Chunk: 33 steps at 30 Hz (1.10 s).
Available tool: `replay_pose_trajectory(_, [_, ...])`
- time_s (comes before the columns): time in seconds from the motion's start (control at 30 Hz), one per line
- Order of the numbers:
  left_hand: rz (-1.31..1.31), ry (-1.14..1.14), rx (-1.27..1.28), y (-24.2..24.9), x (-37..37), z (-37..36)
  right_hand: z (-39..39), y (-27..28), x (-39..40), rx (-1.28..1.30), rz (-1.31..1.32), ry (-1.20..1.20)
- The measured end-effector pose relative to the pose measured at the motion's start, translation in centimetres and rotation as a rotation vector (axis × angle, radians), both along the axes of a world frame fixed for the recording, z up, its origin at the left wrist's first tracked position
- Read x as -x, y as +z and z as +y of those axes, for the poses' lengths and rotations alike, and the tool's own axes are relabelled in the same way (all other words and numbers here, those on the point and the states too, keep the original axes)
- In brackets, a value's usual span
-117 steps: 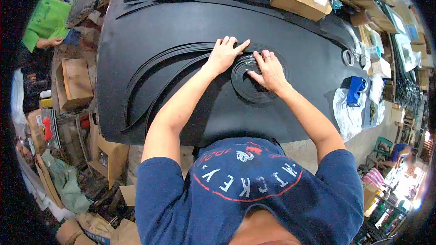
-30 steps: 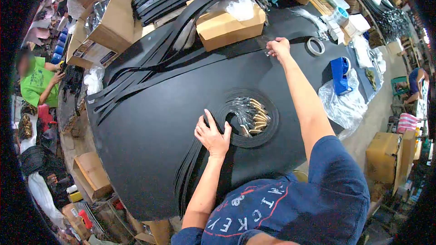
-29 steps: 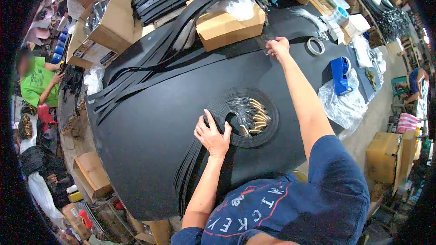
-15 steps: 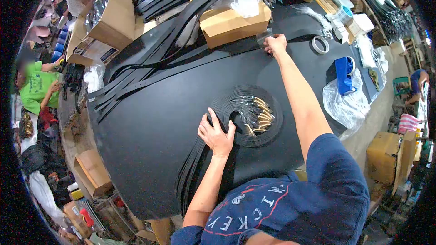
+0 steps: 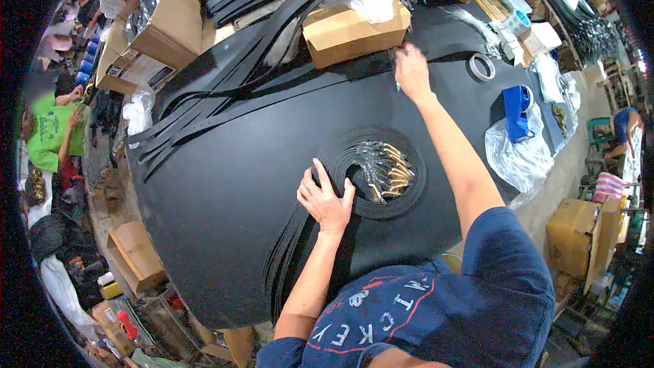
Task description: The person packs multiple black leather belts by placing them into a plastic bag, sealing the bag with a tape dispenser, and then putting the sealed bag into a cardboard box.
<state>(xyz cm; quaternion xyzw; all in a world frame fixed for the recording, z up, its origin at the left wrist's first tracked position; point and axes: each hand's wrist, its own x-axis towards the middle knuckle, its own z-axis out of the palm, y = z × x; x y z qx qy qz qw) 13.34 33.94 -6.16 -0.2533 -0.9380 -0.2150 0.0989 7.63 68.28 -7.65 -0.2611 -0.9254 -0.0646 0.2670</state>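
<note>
A flat coil of black belts lies on the dark table, several gold-coloured buckles with clear wrapping gathered inside its ring. My left hand rests on the coil's left side, thumb apart from the stretched fingers. From under that hand, the loose belt ends trail toward the table's near edge. My right hand is farther out, in front of the open cardboard box. Motion smears its fingers, and I cannot make out whether anything is in them.
Long black straps lie across the table's far left. To the right are a tape roll, a blue tape dispenser and a clear plastic bag. A larger carton stands at back left. A person in green is beyond.
My right hand has shifted slightly and turned, and is now blurred; the clear piece seen by its fingertips before is no longer distinct. My left hand stays on the coil.
</note>
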Motion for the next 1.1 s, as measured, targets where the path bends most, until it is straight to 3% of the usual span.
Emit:
replay_pose_trajectory(0.07, [-0.009,0.000,-0.009,0.0,0.0,0.0,0.6,-2.6,-0.1,0.292,-0.124,0.198])
replay_pose_trajectory(0.1, [-0.008,0.001,-0.011,0.1,0.0,0.0,0.0,-2.3,-0.4,0.175,-0.102,0.216])
replay_pose_trajectory(0.23, [-0.021,0.003,-0.006,0.1,0.0,0.0,0.0,-2.8,-0.3,0.119,0.048,0.255])
replay_pose_trajectory(0.47, [-0.019,0.017,0.020,0.1,-0.1,0.1,0.2,-0.1,0.5,0.211,-0.317,0.337])
replay_pose_trajectory(0.53, [-0.039,0.010,0.004,0.3,-0.2,0.0,0.5,-1.6,0.8,0.172,-0.095,0.431])
replay_pose_trajectory(0.87, [-0.022,0.002,-0.018,0.4,0.0,0.0,-0.4,-2.0,0.7,0.165,-0.265,0.258])
replay_pose_trajectory(0.97, [-0.016,-0.010,-0.035,0.0,0.0,-0.1,-3.1,1.6,-0.5,0.120,-0.088,0.340])
replay_pose_trajectory(1.03, [-0.019,-0.007,-0.032,0.2,-0.1,-0.2,-6.5,3.6,-2.7,0.543,0.011,0.597])
replay_pose_trajectory(1.1, [-0.045,-0.027,-0.067,0.2,0.1,-0.4,-9.4,5.6,-5.0,0.623,-0.196,0.699])
